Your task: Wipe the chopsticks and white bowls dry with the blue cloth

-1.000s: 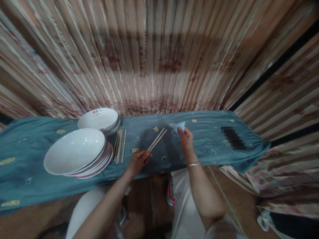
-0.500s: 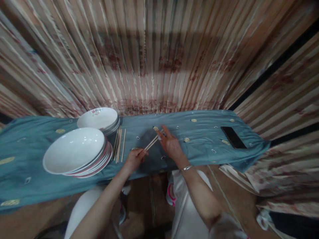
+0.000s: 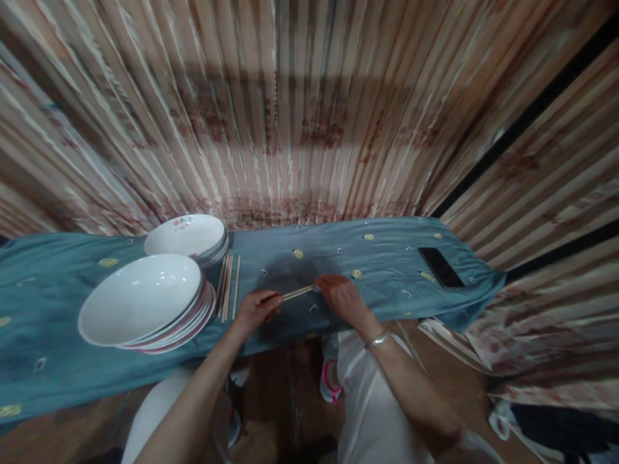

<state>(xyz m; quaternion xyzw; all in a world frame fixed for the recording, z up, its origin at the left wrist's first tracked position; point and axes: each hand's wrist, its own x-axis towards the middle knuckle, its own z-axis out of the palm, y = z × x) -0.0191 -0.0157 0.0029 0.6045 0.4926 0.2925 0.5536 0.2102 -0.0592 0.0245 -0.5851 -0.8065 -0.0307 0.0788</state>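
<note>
We grip the chopsticks (image 3: 298,293) at both ends: left hand (image 3: 255,308) and right hand (image 3: 342,298). They lie almost level, left to right, just above the surface (image 3: 387,270), right end slightly higher.

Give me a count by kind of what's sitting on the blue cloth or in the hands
Stacks of plates: 2
Chopsticks held between left hand and right hand: 1 pair
Loose chopsticks bundle: 1
Phone: 1
Total: 5

Pale matt wooden chopsticks (image 3: 298,293), glossy white ceramic bowls (image 3: 140,298), soft matt teal cloth (image 3: 387,264).
</note>
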